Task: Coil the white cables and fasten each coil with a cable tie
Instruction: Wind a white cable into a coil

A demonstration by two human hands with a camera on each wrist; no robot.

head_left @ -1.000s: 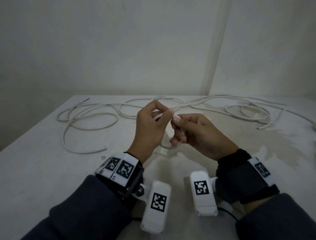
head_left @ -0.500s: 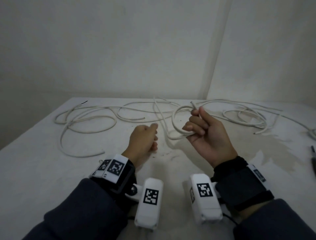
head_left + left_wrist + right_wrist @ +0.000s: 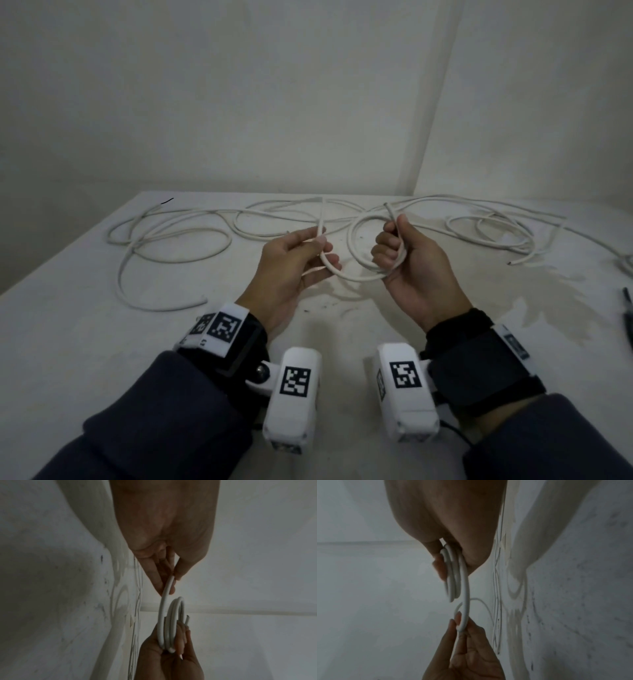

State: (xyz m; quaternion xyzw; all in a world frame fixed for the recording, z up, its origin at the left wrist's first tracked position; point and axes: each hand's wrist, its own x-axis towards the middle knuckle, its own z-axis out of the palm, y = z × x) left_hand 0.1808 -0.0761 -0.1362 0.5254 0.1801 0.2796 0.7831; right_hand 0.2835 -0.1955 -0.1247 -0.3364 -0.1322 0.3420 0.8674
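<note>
Two hands work above the desk [image 3: 85,342]: my right hand [image 3: 409,270] grips the coil [image 3: 356,246]; my left hand [image 3: 291,270], just beside the coil, pinches its trailing cable [image 3: 322,222].

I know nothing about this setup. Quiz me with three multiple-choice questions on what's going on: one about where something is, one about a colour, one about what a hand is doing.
1. Where is the small coil?
A. flat on the table
B. in the right hand, above the table
C. hanging on the wall

2. What colour are the cables?
A. white
B. red
C. black

3. What is the left hand doing?
A. resting flat on the table
B. holding a cable tie
C. holding the cable that runs to the coil

Answers:
1 B: the right hand grips the coil clear of the table.
2 A: every cable is white.
3 C: the left hand has its fingers round the strand, as the right wrist view confirms.
</note>
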